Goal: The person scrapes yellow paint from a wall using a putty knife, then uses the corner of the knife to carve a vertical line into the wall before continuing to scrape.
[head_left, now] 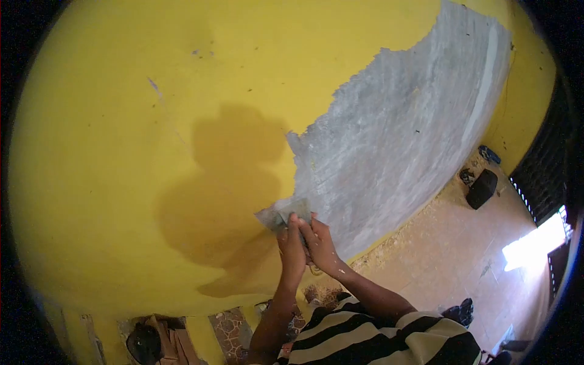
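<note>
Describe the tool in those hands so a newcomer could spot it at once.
On the yellow wall, find the ragged edge where the grey bare patch begins. At that edge's lower end, the left hand and right hand clasp a scraper together. Its flat, grey-smeared blade lies against the wall, the only tool there.

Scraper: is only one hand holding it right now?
No, the left hand and the right hand both grip the scraper, its blade against the wall at the edge of the grey patch.
</note>
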Demonstrator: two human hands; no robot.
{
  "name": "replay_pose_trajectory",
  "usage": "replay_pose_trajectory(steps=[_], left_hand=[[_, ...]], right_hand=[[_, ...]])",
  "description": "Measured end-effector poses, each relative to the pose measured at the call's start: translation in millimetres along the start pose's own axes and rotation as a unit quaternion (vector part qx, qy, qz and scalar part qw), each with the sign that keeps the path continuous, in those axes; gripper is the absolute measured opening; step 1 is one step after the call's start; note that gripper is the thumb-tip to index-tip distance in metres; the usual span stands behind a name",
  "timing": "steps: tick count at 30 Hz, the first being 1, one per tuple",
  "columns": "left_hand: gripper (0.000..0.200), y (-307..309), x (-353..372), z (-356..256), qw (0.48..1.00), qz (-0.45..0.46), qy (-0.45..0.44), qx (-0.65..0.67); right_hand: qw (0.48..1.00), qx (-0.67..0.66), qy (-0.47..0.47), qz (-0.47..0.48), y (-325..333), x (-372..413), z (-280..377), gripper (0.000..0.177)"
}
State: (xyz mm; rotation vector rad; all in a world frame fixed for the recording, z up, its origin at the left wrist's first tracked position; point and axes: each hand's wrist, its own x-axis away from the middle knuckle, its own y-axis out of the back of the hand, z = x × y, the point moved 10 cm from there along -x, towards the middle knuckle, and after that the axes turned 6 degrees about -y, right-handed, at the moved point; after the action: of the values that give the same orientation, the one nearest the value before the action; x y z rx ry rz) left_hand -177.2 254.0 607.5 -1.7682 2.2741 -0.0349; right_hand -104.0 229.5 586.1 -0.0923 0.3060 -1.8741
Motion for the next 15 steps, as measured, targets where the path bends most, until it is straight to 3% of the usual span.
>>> replay_pose_trajectory(steps=[2, 3, 7, 9, 12, 13, 15], left_hand=[[0.044, 3, -3, -5, 0.999, 0.003, -0.017, -0.032], [0.044, -3, -8, -21, 0.998, 0.014, -0.029, -0.049], [0.046, -19, -28, -71, 0.994, 0.051, -0.075, -0.054], [0.046, -9, -30, -50, 0.996, 0.041, -0.063, -0.057], [0.047, -5, -8, -37, 0.997, 0.034, -0.041, -0.053], [0.047, -2, -4, -20, 0.997, 0.044, -0.03, -0.059], [0.045, -3, -8, -3, 0.997, 0.068, -0.002, -0.04]], right_hand=[[0.993, 0.0, 0.076, -0.086, 13, 1, 7, 0.027], [0.998, -0.005, 0.027, -0.064, 10, 0, 21, 0.027], [1.0, -0.001, 0.011, -0.009, -7, -10, 68, 0.029], [1.0, -0.029, 0.001, -0.005, -6, -11, 72, 0.027], [0.999, 0.014, -0.022, -0.027, 5, 2, 27, 0.027], [0.997, -0.001, -0.078, -0.026, 8, 9, 10, 0.028], [0.998, 0.022, -0.06, -0.027, 13, 2, 6, 0.028]])
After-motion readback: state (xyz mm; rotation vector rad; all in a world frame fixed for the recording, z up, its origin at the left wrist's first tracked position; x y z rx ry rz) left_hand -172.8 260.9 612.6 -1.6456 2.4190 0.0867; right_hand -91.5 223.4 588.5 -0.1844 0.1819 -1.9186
